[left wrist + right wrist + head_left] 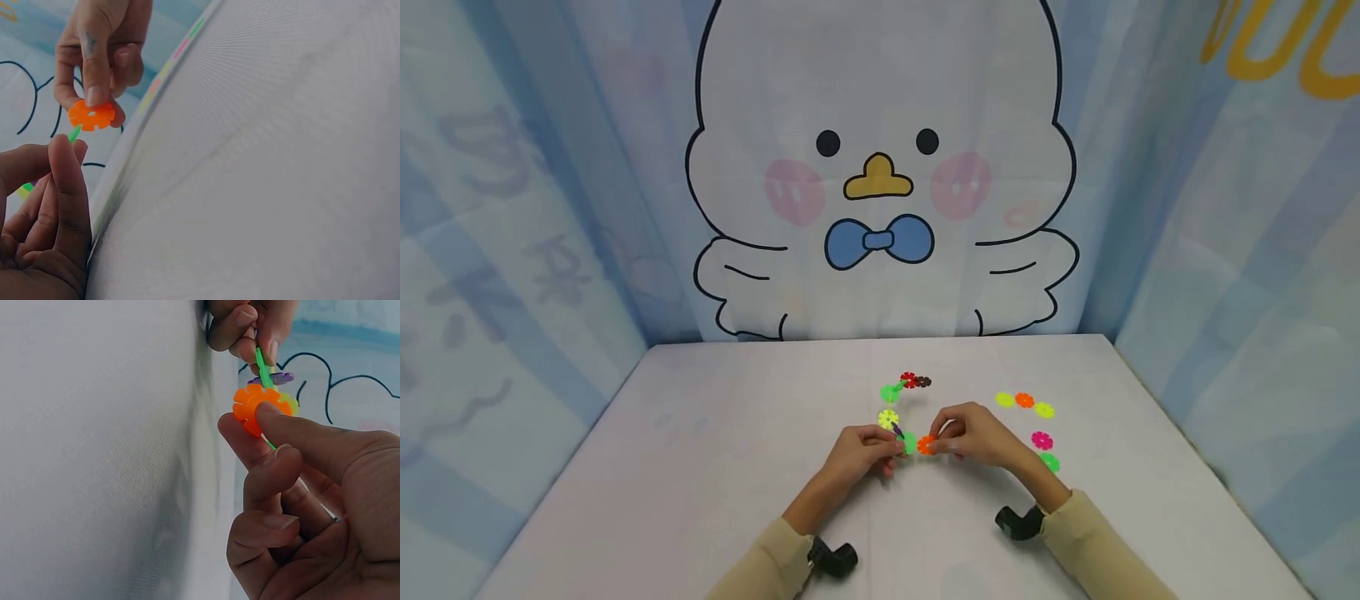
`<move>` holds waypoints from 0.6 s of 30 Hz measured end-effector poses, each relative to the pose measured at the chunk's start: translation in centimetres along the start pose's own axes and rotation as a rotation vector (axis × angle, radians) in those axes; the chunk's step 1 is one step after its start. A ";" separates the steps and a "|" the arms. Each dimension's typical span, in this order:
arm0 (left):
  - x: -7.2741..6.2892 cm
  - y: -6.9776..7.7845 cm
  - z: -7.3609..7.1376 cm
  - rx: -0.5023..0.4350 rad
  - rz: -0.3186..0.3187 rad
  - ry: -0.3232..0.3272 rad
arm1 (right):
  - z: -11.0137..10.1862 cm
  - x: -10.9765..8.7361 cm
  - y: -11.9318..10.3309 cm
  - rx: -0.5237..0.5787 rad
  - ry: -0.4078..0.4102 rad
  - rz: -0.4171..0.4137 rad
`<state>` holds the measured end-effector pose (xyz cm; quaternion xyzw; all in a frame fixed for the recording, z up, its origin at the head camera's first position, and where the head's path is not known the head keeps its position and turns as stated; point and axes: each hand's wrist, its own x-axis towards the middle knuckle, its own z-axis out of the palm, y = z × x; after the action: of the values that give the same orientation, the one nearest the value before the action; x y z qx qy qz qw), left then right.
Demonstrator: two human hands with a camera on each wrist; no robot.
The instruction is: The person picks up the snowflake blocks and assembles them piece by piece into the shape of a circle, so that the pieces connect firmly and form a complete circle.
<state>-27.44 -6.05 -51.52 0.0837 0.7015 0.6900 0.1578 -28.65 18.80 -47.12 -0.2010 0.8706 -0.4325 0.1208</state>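
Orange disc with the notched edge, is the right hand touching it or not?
Touching. The right wrist view shows the right hand with its thumb overlapping the face of the orange disc, pinching it.

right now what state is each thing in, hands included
left hand, pinching the near green disc
right hand, pinching the near orange disc
near green disc, seen nearly edge-on from right wrist
near orange disc, edge against that green disc, slotting unclear
disc row beyond the left hand, apparently joined
five discs on the right, flat on the table, unheld
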 end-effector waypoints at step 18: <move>0.2 -0.3 0.2 -0.024 0.003 0.039 | 0.9 -0.2 -0.8 -0.048 0.072 -0.016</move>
<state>-27.55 -5.84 -51.81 0.0694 0.6958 0.7003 0.1440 -27.95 17.86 -47.03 -0.1951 0.8829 -0.4193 0.0813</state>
